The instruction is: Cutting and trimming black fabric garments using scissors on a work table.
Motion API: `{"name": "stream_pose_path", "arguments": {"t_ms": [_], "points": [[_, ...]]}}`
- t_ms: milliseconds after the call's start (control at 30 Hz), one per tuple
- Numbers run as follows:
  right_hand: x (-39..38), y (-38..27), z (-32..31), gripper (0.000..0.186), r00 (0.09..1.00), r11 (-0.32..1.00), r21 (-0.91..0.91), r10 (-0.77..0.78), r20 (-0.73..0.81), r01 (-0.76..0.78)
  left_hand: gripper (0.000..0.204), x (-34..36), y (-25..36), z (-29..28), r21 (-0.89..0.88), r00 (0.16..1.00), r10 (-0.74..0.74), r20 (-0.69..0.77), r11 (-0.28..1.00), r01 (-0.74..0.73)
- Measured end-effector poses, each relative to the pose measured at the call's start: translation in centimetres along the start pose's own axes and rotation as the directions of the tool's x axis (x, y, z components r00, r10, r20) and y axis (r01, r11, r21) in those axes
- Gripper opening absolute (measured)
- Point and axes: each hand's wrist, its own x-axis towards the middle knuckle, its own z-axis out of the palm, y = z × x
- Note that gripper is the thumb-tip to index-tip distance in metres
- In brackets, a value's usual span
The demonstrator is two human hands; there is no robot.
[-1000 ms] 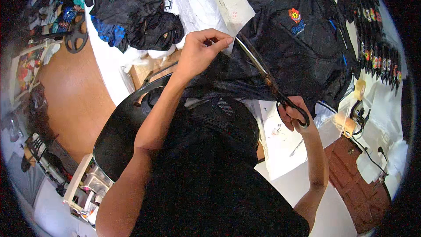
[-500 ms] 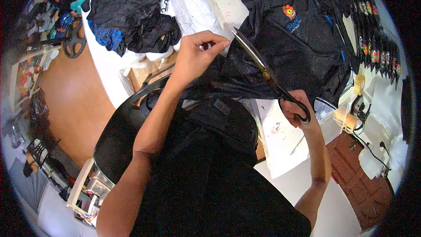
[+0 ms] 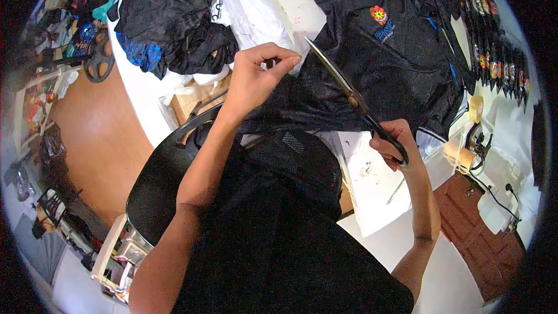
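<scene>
A white desk (image 3: 372, 203) spans the middle of the room, with an orange-brown floor (image 3: 99, 157) to the left and a brown panelled board (image 3: 482, 232) at the near right. A black garment (image 3: 401, 75) with a red-and-yellow embroidered emblem (image 3: 379, 15) spreads across the desk's far side. To its left lie a pale flat strip (image 3: 299, 3), white plastic sheeting (image 3: 247, 9) and a heap of black clothes (image 3: 168, 9) showing some blue. A tape roll (image 3: 476, 109) sits to the right.

The right hand (image 3: 402, 144) is closed around the handles of long scissors (image 3: 352, 101), held over the garment, blades together, tip toward the far left. The left hand (image 3: 254, 78) has thumb and forefinger pinched together just left of that tip; whether they grip anything, I cannot tell.
</scene>
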Motion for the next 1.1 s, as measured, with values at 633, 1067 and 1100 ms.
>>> {"name": "stream_pose_path", "arguments": {"t_ms": [633,1067,1100], "points": [[-1.0,0.9,-2.2,0.046,0.884,0.889,0.209,-0.328,-0.333,0.408,0.043,-1.1,-5.9,-6.1,0.887,0.973,0.067,-0.223,0.429,0.174],[10.3,5.2,-6.1,0.036,0.322,0.68,0.03,-0.307,-0.896,0.733,0.063,10.5,1.2,14.3,0.663,0.85,0.398,0.344,0.539,-0.52],[10.3,5.7,-6.0,0.037,0.319,0.649,0.051,-0.302,-0.899,0.759,0.066,11.4,0.6,14.2,0.697,0.806,0.481,0.345,0.443,-0.563]]}}
